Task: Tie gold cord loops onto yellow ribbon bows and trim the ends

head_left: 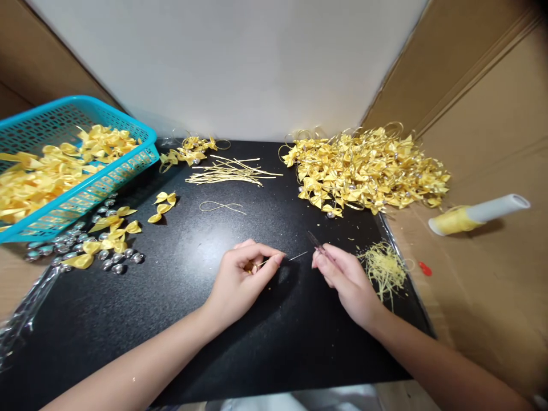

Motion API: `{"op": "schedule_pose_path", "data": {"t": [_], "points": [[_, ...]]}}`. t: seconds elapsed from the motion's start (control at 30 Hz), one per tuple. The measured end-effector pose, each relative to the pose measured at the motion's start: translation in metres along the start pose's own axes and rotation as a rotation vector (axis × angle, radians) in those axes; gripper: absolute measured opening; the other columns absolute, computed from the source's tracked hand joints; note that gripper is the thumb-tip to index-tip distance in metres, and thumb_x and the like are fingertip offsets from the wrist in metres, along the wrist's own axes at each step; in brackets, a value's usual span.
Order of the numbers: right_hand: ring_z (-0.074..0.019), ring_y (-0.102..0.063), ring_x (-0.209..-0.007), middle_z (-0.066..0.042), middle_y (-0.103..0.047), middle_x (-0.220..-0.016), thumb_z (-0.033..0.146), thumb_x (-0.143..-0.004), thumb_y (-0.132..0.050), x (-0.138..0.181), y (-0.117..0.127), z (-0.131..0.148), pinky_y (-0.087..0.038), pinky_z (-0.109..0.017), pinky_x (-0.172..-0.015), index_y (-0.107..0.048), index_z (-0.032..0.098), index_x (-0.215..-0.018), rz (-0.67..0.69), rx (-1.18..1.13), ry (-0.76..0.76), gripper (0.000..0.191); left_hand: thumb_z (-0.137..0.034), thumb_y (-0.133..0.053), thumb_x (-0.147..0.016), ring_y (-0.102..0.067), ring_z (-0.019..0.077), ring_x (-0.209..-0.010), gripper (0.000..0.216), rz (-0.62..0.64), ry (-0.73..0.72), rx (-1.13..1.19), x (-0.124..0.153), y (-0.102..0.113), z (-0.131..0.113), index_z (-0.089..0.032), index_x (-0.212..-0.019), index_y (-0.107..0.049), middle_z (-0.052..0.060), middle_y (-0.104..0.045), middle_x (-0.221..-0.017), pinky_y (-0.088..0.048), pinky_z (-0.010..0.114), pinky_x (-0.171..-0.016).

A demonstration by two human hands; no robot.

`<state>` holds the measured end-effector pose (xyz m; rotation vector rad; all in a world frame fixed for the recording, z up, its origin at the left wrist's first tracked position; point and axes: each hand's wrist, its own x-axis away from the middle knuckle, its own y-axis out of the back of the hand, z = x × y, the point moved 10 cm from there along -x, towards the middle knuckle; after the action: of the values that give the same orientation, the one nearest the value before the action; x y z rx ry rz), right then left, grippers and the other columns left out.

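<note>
My left hand rests on the black mat, fingers pinched around a small yellow ribbon piece with a thin needle sticking out to the right. My right hand lies just right of it, fingers closed on a small dark tool whose tip points up and left. The needle tip sits between the two hands.
A blue basket of yellow ribbon stands at the left, with loose bows and silver beads before it. Cut gold strips lie at the back, a heap of finished bows at right, thread scraps and a thread spool further right.
</note>
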<state>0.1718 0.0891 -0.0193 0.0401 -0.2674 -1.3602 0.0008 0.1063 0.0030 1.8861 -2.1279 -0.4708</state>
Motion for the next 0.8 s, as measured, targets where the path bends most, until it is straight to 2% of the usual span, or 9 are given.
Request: {"op": "schedule_pose_path", "data": {"t": [0.1,0.17,0.3,0.4,0.5,0.53,0.57,0.7,0.8], "points": [[-0.0099,-0.031,-0.052,0.005,-0.034,-0.061,0.056,-0.095,-0.040,-0.007,0.019,0.007,-0.025,-0.025,-0.048,-0.058,0.019,-0.088,-0.104,0.088,0.067,0.042,-0.037,-0.065,-0.081,-0.046,0.0115,-0.054,0.021,-0.003,0.063,0.059,-0.001,0.001,0.008,-0.018,-0.075,-0.075,-0.002,-0.052,-0.052,-0.036,0.024,-0.054],[-0.0113,-0.039,-0.054,0.004,-0.043,-0.063,0.052,-0.097,-0.038,-0.009,0.035,0.017,-0.030,-0.025,-0.051,-0.058,0.020,-0.096,-0.189,0.207,0.123,0.038,-0.039,-0.065,-0.080,-0.045,0.0103,-0.051,0.023,0.008,0.110,0.115,-0.002,0.000,0.013,-0.018,-0.076,-0.074,-0.003,-0.053,-0.053,-0.036,0.022,-0.052],[-0.0187,-0.061,-0.075,-0.004,-0.065,-0.084,0.046,-0.093,-0.049,0.002,0.074,0.035,-0.045,-0.029,-0.067,-0.060,0.022,-0.099,-0.304,0.544,0.204,0.027,-0.041,-0.066,-0.079,-0.049,0.0103,-0.054,0.025,0.037,0.173,0.223,-0.003,-0.004,0.021,-0.017,-0.077,-0.073,-0.001,-0.059,-0.058,-0.038,0.020,-0.052],[-0.0240,-0.062,-0.081,-0.009,-0.067,-0.088,0.046,-0.092,-0.050,0.032,0.116,0.038,-0.045,-0.035,-0.072,-0.063,0.020,-0.095,-0.457,0.925,0.272,0.029,-0.040,-0.068,-0.079,-0.054,0.0107,-0.061,0.024,0.056,0.190,0.300,-0.004,-0.009,0.025,-0.017,-0.078,-0.073,0.001,-0.065,-0.066,-0.041,0.020,-0.057],[-0.0278,-0.062,-0.083,-0.012,-0.066,-0.086,0.048,-0.094,-0.045,0.071,0.155,0.029,-0.042,-0.041,-0.074,-0.066,0.018,-0.089,-0.621,1.235,0.355,0.037,-0.039,-0.070,-0.079,-0.057,0.0101,-0.064,0.022,0.086,0.200,0.386,-0.004,-0.015,0.027,-0.018,-0.079,-0.074,0.000,-0.068,-0.070,-0.044,0.019,-0.060],[-0.0287,-0.063,-0.082,-0.013,-0.066,-0.081,0.048,-0.093,-0.047,0.086,0.168,0.025,-0.042,-0.041,-0.072,-0.067,0.019,-0.085,-0.713,1.315,0.381,0.037,-0.039,-0.070,-0.079,-0.057,0.0097,-0.064,0.021,0.094,0.202,0.408,-0.004,-0.016,0.027,-0.018,-0.079,-0.074,0.000,-0.068,-0.069,-0.044,0.019,-0.061],[-0.0282,-0.063,-0.080,-0.013,-0.066,-0.080,0.046,-0.091,-0.054,0.095,0.178,0.018,-0.041,-0.041,-0.070,-0.069,0.019,-0.083,-0.748,1.373,0.375,0.032,-0.038,-0.071,-0.078,-0.057,0.0092,-0.063,0.021,0.099,0.202,0.425,-0.004,-0.017,0.027,-0.018,-0.079,-0.074,-0.001,-0.068,-0.067,-0.044,0.019,-0.062],[-0.0312,-0.062,-0.074,-0.012,-0.063,-0.073,0.038,-0.085,-0.064,0.117,0.205,-0.004,-0.040,-0.044,-0.065,-0.072,0.022,-0.081,-0.838,1.402,0.334,0.018,-0.037,-0.073,-0.077,-0.058,0.0082,-0.060,0.019,0.109,0.218,0.485,-0.005,-0.020,0.027,-0.018,-0.079,-0.074,-0.003,-0.066,-0.061,-0.046,0.017,-0.060],[-0.0339,-0.063,-0.080,-0.014,-0.065,-0.079,0.034,-0.084,-0.065,0.114,0.201,0.003,-0.042,-0.046,-0.069,-0.072,0.022,-0.089,-0.854,1.353,0.307,0.015,-0.038,-0.076,-0.074,-0.058,0.0083,-0.057,0.021,0.119,0.243,0.517,-0.005,-0.022,0.027,-0.018,-0.079,-0.075,-0.002,-0.066,-0.059,-0.047,0.018,-0.059]]}}
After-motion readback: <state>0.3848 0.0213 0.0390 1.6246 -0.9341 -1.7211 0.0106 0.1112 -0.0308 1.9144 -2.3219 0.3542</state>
